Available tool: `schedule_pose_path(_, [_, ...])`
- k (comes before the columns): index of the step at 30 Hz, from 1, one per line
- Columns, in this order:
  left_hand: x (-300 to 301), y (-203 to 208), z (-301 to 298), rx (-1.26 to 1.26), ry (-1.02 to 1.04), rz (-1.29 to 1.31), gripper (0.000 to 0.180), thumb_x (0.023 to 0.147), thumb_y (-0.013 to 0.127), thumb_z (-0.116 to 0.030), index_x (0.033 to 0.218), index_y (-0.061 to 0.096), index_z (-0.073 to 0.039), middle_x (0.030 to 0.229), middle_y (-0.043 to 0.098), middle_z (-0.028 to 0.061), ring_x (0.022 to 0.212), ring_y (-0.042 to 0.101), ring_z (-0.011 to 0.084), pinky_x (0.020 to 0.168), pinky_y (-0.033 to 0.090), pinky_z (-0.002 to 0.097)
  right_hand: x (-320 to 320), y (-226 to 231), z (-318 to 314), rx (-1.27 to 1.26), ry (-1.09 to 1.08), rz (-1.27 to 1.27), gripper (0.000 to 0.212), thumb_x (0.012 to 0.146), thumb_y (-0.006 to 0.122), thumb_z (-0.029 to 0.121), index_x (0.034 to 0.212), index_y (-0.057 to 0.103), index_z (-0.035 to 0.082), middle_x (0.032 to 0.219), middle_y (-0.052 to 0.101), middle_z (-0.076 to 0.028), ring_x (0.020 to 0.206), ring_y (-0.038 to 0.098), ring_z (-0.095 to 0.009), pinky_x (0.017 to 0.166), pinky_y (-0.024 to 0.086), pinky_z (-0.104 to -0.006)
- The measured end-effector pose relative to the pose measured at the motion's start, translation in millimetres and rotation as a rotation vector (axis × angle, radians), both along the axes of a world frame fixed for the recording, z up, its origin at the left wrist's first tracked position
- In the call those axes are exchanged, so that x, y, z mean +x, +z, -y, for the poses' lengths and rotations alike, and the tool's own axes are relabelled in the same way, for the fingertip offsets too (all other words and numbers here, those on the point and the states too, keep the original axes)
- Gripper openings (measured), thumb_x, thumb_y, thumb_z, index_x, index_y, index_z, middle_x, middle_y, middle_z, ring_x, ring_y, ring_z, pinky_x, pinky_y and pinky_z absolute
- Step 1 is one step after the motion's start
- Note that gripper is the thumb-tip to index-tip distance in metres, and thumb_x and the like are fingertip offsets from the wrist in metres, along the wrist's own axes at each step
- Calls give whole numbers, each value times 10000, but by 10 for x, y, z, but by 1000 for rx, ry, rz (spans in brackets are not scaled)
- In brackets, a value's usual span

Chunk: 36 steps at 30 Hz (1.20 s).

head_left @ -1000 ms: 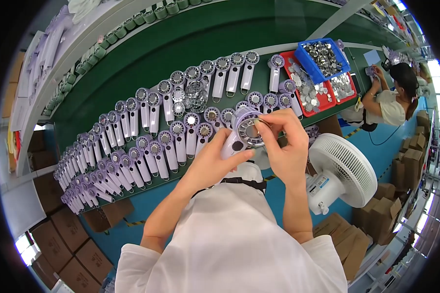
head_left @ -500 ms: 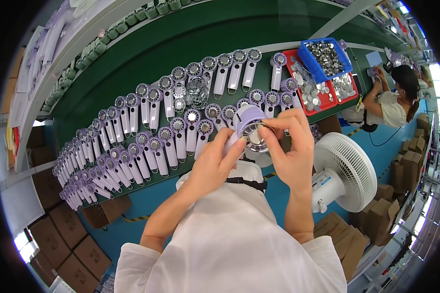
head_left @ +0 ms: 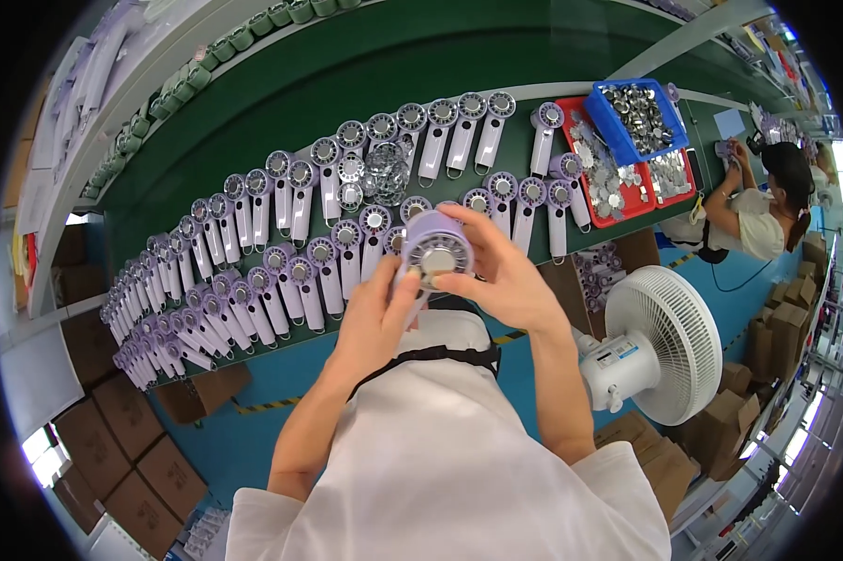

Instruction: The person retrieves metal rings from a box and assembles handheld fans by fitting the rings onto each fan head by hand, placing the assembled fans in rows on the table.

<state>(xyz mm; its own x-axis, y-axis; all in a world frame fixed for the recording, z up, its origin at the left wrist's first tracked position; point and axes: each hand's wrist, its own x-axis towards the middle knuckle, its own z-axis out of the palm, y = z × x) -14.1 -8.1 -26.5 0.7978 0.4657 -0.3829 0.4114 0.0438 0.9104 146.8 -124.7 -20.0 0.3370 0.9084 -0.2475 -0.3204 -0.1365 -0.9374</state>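
I hold a purple handheld fan [head_left: 432, 238] in front of my chest, its round grille and silver centre facing up toward me. My left hand [head_left: 370, 323] is closed round its handle and the lower left of its head. My right hand [head_left: 510, 280] grips the head from the right, fingers behind and thumb pressed on the lower face. Most of the handle is hidden by my hands. Just beyond, similar purple fans [head_left: 346, 245] lie in rows on a green table [head_left: 365, 70]. A pile of shiny clear-and-silver rings [head_left: 384, 173] sits among them.
A blue bin [head_left: 618, 140] of silver round parts rests on red trays [head_left: 618, 220] of silver discs at right. A white standing fan [head_left: 660, 341] is close by my right arm. Cardboard boxes [head_left: 131, 430] stand lower left. A co-worker [head_left: 767, 201] sits far right.
Both hands have moved left with the purple fan, and its face has turned. My right thumb has shifted from the ring's upper edge to the lower face. The whole view has shifted slightly.
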Motion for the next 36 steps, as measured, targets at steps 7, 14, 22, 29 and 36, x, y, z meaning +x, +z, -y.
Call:
schedule_pose_path(7, [-97, -41, -175, -96, 129, 14, 346, 1033, 411, -350, 943, 481, -24, 720, 629, 85, 575, 592, 142, 527, 455, 290, 0, -30, -355, -40, 96, 31, 701, 810, 761, 80, 1414, 405, 64, 1280, 543, -108, 1149, 554, -189, 998, 439, -353])
schedule_pose_path(14, [329, -507, -408, -388, 446, 62, 454, 1027, 379, -437, 1114, 530, -18, 877, 648, 87, 744, 640, 162, 708, 512, 285, -138, -775, -441, -164, -185, 131, 633, 859, 729, 155, 1353, 374, -23, 1143, 563, -150, 997, 634, -209, 820, 515, -333])
schedule_pose_path(22, [988, -720, -353, -140, 207, 27, 428, 1014, 473, -360, 1243, 485, 2, 1221, 597, 143, 1058, 559, 181, 930, 435, 318, -177, -976, -540, -206, -413, 328, 559, 873, 637, 121, 1325, 349, -39, 1124, 600, -251, 1023, 624, -395, 873, 491, -405])
schedule_pose_path(29, [1148, -727, -352, 2, -76, -99, 421, 944, 617, -279, 1269, 503, -37, 1189, 603, 188, 1072, 619, 275, 922, 456, 358, 1222, -1637, -617, -413, -911, 574, 549, 833, 596, 112, 1263, 309, -75, 1028, 604, -298, 895, 631, -372, 806, 488, -421])
schedule_pose_path(36, [731, -900, -518, 59, -119, -112, 303, 954, 598, -217, 1188, 548, -32, 1046, 679, 113, 941, 671, 236, 830, 492, 339, 2071, -2332, -777, -363, -844, 658, 494, 793, 610, 62, 1179, 349, -100, 1042, 548, -321, 996, 568, -442, 908, 428, -462])
